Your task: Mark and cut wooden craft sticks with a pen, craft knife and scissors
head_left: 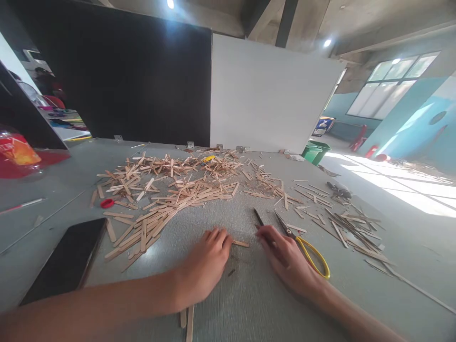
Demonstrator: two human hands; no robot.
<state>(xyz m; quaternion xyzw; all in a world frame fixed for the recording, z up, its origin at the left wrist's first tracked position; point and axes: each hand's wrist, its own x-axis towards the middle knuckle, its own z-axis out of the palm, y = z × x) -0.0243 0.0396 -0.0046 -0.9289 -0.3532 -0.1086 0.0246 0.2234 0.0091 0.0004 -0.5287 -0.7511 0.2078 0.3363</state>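
Note:
My left hand (213, 256) is low over the grey table, its fingers curled together around a short wooden craft stick (241, 243) whose end pokes out to the right. The fingers hide the rest of that stick. My right hand (287, 254) is closed around a slim dark pen-like tool (259, 217); its tip points away from me, and its exact kind is unclear. Right beside this hand lie scissors (313, 256) with yellow handles, blades pointing forward. Small dark scraps (231, 272) are on the table between my hands.
A big heap of craft sticks (178, 199) spreads ahead, with a red ring-shaped cap (107, 203) at its left. Thin strips (356, 232) lie to the right. A dark flat phone-like slab (67, 259) is at left, a bottle (17, 152) beyond. Black and white panels (274, 95) stand behind.

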